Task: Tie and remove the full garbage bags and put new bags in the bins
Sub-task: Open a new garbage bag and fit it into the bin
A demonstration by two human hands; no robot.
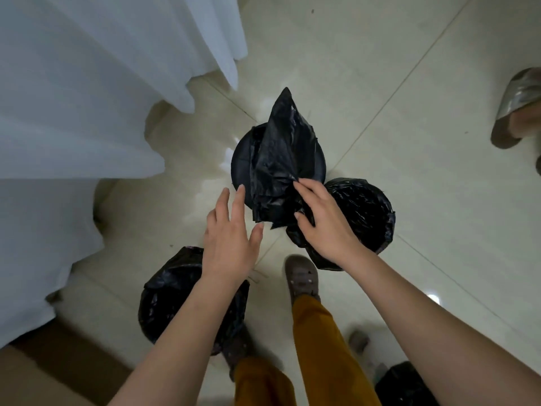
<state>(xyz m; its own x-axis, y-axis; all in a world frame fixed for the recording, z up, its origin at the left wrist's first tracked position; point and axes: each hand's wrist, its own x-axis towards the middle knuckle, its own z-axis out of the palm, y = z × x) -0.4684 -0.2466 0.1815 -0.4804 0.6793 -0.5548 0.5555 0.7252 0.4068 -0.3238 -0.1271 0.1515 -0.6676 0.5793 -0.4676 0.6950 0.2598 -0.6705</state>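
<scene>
The right hand (322, 224) is pinching the folded new black bag (281, 159) over the bin (241, 162) at frame centre, its long axis pointing up-frame; the left hand (231, 232) is hovering spread, just left.

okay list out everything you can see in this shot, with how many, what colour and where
New bag: one, black, still folded, held over the middle bin.
Bin: one, black, unlined, centre floor.
Lined bins: two, black liners, one right of centre, one lower left partly behind the left arm.
Dark bag: one, black, bottom right edge.
Curtain: white, left side.
Floor: pale glossy tiles.
Sandal: one, metallic, on another person's foot, right edge.
Shoes: two, brown, one clear, the other blurred.
Trousers: mustard.
Left hand: open, beside the bag.
Right hand: pinching the bag.
</scene>
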